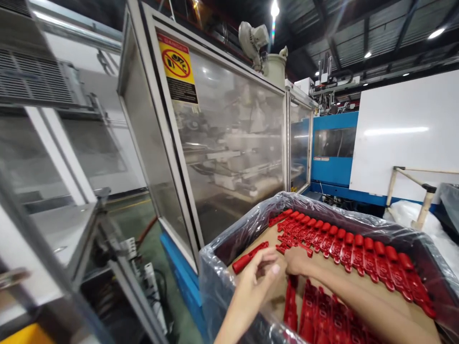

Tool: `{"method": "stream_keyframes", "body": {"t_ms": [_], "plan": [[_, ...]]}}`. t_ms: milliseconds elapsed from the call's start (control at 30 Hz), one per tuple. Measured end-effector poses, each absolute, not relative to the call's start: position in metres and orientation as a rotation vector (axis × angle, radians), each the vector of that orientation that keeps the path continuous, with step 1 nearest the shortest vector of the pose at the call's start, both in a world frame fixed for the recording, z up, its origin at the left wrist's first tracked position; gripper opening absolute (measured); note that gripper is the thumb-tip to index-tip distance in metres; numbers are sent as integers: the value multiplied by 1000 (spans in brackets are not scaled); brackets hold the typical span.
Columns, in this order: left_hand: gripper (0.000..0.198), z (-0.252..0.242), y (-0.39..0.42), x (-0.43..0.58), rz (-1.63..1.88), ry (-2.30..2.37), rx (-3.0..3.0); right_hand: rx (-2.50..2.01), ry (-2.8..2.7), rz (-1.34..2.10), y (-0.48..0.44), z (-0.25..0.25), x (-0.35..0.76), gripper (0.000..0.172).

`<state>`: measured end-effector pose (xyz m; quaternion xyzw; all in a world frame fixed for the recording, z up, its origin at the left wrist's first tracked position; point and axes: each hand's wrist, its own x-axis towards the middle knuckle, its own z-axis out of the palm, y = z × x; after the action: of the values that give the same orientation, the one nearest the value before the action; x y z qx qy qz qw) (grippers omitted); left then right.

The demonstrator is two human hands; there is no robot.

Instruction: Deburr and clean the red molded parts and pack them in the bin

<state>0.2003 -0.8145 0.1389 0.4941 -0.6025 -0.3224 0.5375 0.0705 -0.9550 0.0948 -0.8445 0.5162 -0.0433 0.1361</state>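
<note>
My left hand [258, 273] reaches into a plastic-lined box [229, 239], its fingers curled in a pinch beside a red plastic part [248, 258] that lies on the cardboard sheet [366, 291]. What the fingers hold, if anything, I cannot make out. My right hand [296, 261] is closed just to the right, knuckles touching the left hand, next to a row of several red parts [344, 246]. A second group of red parts [322, 317] lies under my right forearm.
A large moulding machine with clear guard panels [233, 143] and a yellow warning sign [177, 64] stands right behind the box. A blue machine [333, 148] and a white board [405, 134] are at the back right. An open machine frame [71, 229] stands at the left.
</note>
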Motion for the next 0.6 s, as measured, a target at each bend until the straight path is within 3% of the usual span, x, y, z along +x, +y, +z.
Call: {"method": "stream_keyframes", "body": {"t_ms": [133,233,400,600], "plan": [[81,116,-836,204,-843,-1177,1181,-2229,1076,-360,-958,127,53,14],[90,97,-842,207,-771,-1144,1189,-2095,799,-650,-958,158,38,22],[76,86,-838,210,-628,-1371,1211,-1856,565,-1044,-954,194,5,34],[44,91,-832,213,-607,-1326,1217,-1611,427,-1180,-935,208,-17,23]]}}
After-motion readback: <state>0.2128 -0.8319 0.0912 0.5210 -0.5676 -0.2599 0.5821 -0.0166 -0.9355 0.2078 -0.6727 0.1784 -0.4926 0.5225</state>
